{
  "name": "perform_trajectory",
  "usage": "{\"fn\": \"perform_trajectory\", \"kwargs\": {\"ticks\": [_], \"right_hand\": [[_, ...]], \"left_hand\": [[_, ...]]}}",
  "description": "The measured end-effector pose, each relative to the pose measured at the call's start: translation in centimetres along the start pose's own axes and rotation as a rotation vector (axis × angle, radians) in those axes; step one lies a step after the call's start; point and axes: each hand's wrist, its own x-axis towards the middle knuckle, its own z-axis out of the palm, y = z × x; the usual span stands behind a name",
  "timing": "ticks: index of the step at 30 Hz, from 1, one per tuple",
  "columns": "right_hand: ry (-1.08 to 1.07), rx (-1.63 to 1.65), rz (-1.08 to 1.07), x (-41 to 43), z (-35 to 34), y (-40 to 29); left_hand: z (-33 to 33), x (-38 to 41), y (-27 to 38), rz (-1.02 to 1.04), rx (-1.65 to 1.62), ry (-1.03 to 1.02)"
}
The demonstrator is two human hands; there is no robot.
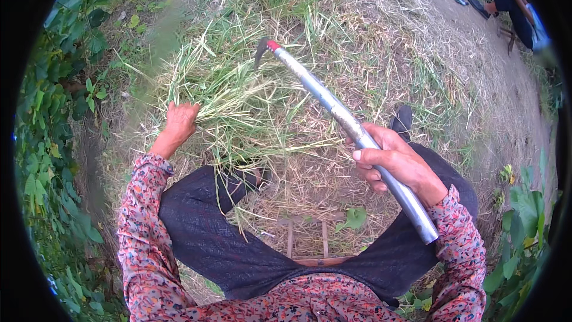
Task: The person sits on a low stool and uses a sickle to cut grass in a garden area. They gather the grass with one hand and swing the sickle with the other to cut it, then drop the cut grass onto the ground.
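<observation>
My left hand (181, 120) is closed around a bunch of cut grass (232, 103), green and straw-coloured, that spreads out to the right and trails down over my left knee. My right hand (393, 156) grips a long tubular metal handle (339, 114) near its lower half. At the handle's far end is a small dark curved blade (260, 52) with a red collar, like a hand sickle. The blade hangs above the grass, to the upper right of my left hand; whether it touches any stems cannot be told.
Leafy vines (44, 152) line the left side, and broad-leaved plants (523, 219) grow at the lower right. A low wooden stool (321, 261) shows between my legs. Another person (514, 4) sits at the upper right beside a dirt path (500, 85). Dry straw covers the ground.
</observation>
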Motion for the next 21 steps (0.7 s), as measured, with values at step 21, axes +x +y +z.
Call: {"fn": "perform_trajectory", "kwargs": {"ticks": [21], "right_hand": [[0.278,-0.255,-0.059,13.2,3.3,5.1]], "left_hand": [[-19.5,-2.1,17.4,0.433,-0.430,0.233]]}}
